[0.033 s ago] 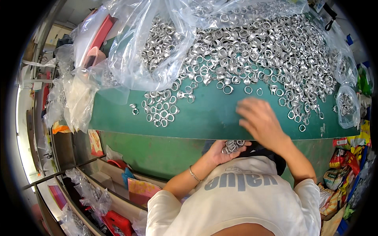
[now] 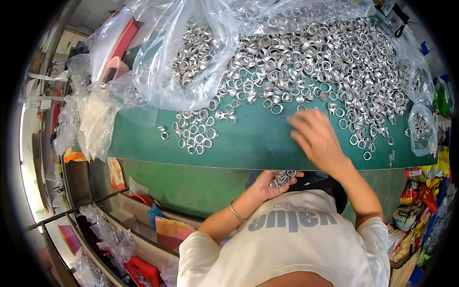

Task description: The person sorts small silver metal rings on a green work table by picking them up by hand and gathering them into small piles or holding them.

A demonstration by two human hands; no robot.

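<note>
Silver-coloured metal rings (image 2: pixel 306 52) lie in a wide heap across the far part of a green tabletop (image 2: pixel 248 138). Just off the table's near edge, my left hand (image 2: pixel 268 187) is palm up with its fingers curled around several rings (image 2: pixel 283 178). My right hand (image 2: pixel 318 138) is over the table by the near fringe of the heap. Its fingers are stretched out and apart, with blurred tips, and I see nothing held in them. A smaller group of rings (image 2: pixel 195 136) lies to the left on the tabletop.
A clear plastic bag (image 2: pixel 158 71) of rings stands at the back left, and a small bag (image 2: pixel 421 129) of rings sits at the right edge. A pink tray (image 2: pixel 125 38) is at the far left. Below left are open drawers (image 2: pixel 129 210); coloured packets (image 2: pixel 411 191) stand at the right.
My right hand has shifted slightly away from me, toward the heap, and now covers a loose ring that showed before. My left hand has barely moved.
</note>
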